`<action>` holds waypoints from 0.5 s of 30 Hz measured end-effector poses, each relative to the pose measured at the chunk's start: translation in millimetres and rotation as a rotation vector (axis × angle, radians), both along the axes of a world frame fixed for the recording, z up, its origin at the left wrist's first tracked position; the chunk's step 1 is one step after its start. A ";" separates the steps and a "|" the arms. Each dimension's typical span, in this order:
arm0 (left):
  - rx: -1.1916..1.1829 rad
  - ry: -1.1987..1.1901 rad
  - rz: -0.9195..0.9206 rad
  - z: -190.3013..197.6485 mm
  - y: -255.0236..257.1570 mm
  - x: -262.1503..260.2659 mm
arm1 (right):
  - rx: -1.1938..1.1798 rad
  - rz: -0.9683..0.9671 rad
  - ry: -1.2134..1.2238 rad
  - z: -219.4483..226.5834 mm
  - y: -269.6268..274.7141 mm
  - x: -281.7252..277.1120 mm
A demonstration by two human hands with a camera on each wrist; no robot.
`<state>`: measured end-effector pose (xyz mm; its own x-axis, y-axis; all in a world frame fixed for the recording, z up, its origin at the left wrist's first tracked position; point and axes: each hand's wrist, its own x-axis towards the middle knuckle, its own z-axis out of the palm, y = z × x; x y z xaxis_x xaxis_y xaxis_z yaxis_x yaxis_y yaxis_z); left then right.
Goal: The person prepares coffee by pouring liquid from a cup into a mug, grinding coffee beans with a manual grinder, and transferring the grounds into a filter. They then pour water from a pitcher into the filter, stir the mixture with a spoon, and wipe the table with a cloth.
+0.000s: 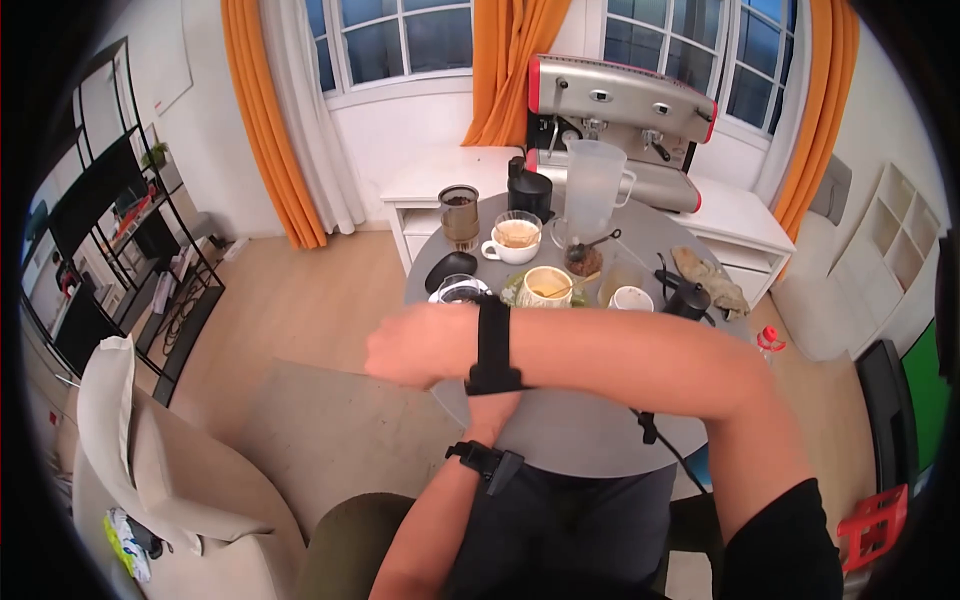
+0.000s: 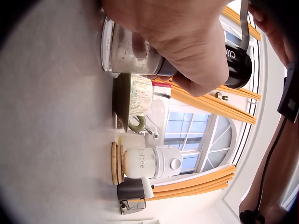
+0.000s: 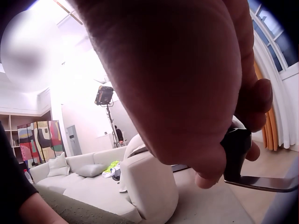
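While left grip (image 2: 182,42) holds grinder (image 2: 133,53), right grip (image 3: 177,88) (curled) holds knob (image 3: 237,151).

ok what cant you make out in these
Grinder: head view, behind the right arm.
Its full lettering: left wrist view, partly under the left hand.
How full the jar is: left wrist view, same hand covers part.
Crank's far end: right wrist view, cut off by edge.

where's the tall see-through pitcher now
Head view: the pitcher stands at the far side of the table, in front of the espresso machine, right of the black container.
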<state>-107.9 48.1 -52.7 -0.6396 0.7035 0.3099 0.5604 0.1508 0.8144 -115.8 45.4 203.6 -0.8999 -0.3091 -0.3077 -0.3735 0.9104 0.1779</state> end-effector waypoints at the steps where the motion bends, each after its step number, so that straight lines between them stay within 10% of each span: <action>1: 0.099 -0.025 -0.035 18.2 -2.2 1.2 | -0.036 -0.043 -0.008 3.7 6.5 0.3; 3: 0.479 -0.232 -0.048 52.9 -8.6 16.8 | -0.082 -0.011 0.120 -6.8 28.6 -5.3; 15: 0.442 -0.274 -0.019 48.5 -6.5 12.2 | -0.172 -0.240 0.297 -26.7 175.5 23.8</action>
